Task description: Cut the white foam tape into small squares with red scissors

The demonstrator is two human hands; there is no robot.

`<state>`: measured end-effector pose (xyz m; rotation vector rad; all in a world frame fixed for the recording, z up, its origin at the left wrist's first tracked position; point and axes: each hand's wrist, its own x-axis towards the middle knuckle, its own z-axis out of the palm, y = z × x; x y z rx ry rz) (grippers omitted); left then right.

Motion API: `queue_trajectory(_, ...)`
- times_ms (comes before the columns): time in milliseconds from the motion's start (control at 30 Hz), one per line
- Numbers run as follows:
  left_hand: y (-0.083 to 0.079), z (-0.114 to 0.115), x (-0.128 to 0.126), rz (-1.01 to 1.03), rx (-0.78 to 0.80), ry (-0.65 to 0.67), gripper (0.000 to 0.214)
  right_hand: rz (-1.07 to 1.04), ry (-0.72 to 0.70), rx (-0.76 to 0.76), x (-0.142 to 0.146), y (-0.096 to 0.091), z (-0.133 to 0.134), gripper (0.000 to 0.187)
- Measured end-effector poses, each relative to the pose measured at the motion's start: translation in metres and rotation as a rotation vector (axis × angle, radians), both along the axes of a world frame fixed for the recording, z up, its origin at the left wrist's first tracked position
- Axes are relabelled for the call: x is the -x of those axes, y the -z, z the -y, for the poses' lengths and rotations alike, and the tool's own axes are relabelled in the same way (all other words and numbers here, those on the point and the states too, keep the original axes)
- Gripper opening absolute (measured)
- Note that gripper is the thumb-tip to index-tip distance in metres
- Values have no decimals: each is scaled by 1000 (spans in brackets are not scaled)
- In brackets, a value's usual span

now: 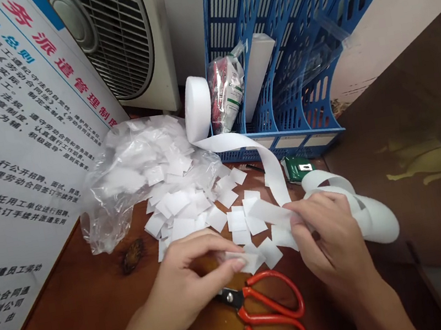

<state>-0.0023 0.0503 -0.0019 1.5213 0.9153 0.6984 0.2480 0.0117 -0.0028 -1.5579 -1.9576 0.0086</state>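
My left hand (201,265) is closed in a pinch on a small white square piece (229,257), just above the table. Between thumb and fingers, my right hand (329,228) grips the end part of a white strip (270,213). Part of that strip curls in loose loops (373,219) behind and to the right of the hand. Several cut white squares (180,205) lie scattered and heaped between and beyond my hands. Scissors with red handles (274,304) rest on the table below my hands, their blades partly hidden under my left hand.
A clear plastic bag (121,175) full of white squares lies at the left. A white roll (197,107) stands against a blue file rack (282,133) holding packets. A green packet (297,168) sits before the rack. Behind are a fan (117,42) and a printed board (10,137).
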Motion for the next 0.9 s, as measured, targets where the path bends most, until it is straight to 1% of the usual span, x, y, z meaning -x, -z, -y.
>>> queue_trajectory(67, 0, 3, -3, -25, -79, 43, 6, -36, -76, 59, 3, -2, 2, 21)
queue_trajectory(133, -1, 6, -6, -56, -150, -2, 3, -67, -151, 111, 8, -3, 3, 22)
queue_trajectory(200, -2, 7, -9, -81, -143, -37, 3, -83, -211, 171, 13, -4, 4, 23)
queue_trajectory(333, 0, 6, -13, -44, 29, 21, 6, -109, -272, 260, 20, -7, 7, 22)
queue_trajectory(400, 4, 6, -14, -17, 115, 11, 10, -136, -281, 277, 22, -9, 8, 24)
queue_trajectory(467, 8, 8, -16, -10, 197, -36, 15, -183, -293, 283, 24, -10, 9, 22)
queue_trajectory(533, 11, 11, -18, 22, 280, -90, 19, -218, -301, 247, 28, -8, 9, 22)
queue_trajectory(600, 12, 12, -19, 95, 356, -123, 32, -221, -297, 173, 32, -5, 10, 32)
queue_trajectory(667, 12, 13, -20, 154, 433, -139, 44, -215, -288, 105, 36, -1, 10, 35)
queue_trajectory(767, 11, 11, -20, 156, 507, -147, 44, -211, -268, 64, 37, 4, 9, 33)
queue_trajectory(900, 11, 7, -20, 163, 536, -160, 42, -166, -261, 72, 36, 8, 8, 35)
